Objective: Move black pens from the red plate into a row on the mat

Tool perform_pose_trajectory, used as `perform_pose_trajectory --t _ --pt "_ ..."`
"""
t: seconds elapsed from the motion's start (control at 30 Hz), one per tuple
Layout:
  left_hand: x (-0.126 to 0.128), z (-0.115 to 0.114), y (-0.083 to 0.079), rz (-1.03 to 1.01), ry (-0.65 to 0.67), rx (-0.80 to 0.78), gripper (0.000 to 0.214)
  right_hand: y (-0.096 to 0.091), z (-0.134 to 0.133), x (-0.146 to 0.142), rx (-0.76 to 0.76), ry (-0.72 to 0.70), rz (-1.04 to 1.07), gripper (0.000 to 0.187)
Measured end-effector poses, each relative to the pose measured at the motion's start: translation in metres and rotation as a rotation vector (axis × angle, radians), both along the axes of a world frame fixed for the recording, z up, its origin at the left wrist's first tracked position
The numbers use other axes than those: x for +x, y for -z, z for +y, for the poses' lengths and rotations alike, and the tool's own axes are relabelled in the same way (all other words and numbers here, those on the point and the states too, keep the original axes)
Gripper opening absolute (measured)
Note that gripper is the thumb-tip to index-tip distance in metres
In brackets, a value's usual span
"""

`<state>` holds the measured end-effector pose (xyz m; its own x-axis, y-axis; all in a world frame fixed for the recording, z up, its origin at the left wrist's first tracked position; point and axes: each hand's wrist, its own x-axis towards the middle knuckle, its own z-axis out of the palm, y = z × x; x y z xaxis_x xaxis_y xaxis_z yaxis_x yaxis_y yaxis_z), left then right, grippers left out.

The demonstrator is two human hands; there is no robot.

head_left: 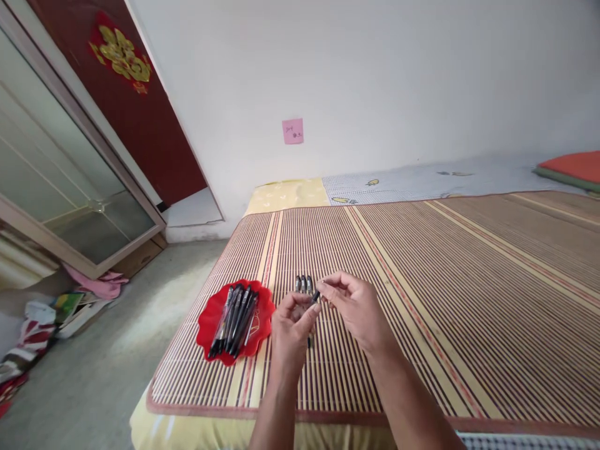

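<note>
Between my two hands is a black pen (315, 296), partly hidden by the fingers. My left hand (294, 320) is closed around its lower part, thumb and fingertips pinching it. At the upper end, my right hand (352, 303) pinches it with thumb and forefinger. Just behind my hands, several black pens (303, 284) lie side by side on the slatted mat, their lower parts hidden by my left hand. To the left, a red scalloped plate (205, 326) holds a bundle of several more black pens (237, 319), some looking wrapped in clear plastic.
The striped bamboo mat (403, 350) covers the bed, over yellow and checked sheets. A pink note (293, 131) sticks to the wall behind. Folded orange cloth (572, 167) lies far right. A glass-panelled door (70, 150) and clothes (35, 331) are at the left by the floor.
</note>
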<state>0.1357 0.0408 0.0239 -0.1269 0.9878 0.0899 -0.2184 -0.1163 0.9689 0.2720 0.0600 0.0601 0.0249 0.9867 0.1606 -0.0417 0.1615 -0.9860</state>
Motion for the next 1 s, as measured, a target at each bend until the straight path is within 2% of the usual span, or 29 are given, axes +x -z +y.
perform_pose_trajectory --t 0.13,0.27,0.37,0.47,0.53,0.7,0.77,0.9,1.0 --pt "0.005 -0.004 -0.004 0.047 -0.035 0.007 0.030 0.001 -0.001 0.009 0.066 -0.019 -0.042 0.032" --pt "0.009 -0.007 -0.008 0.117 0.101 0.043 0.035 -0.001 -0.001 0.015 0.138 -0.081 -0.042 0.024" --pt "0.014 -0.009 -0.011 0.052 0.174 0.023 0.038 -0.002 -0.001 0.018 0.121 -0.120 -0.031 0.021" --pt "0.018 -0.010 -0.011 -0.036 0.096 -0.016 0.042 -0.001 0.000 0.021 0.121 -0.117 -0.059 0.019" --pt "0.018 -0.011 -0.010 -0.046 0.095 -0.031 0.042 -0.001 0.001 0.023 0.119 -0.140 -0.058 0.018" --pt "0.013 -0.012 -0.009 -0.087 0.327 -0.120 0.044 0.004 0.003 0.026 0.092 -0.238 -0.011 0.018" --pt "0.013 -0.011 -0.008 -0.127 0.316 -0.148 0.043 0.007 0.005 0.026 0.068 -0.263 0.003 0.019" --pt "0.013 -0.009 -0.007 -0.117 0.202 -0.150 0.049 0.012 0.008 0.025 0.037 -0.246 0.016 0.020" --pt "0.011 -0.009 -0.008 -0.135 0.312 -0.189 0.045 0.013 0.008 0.025 0.018 -0.273 0.034 0.020"
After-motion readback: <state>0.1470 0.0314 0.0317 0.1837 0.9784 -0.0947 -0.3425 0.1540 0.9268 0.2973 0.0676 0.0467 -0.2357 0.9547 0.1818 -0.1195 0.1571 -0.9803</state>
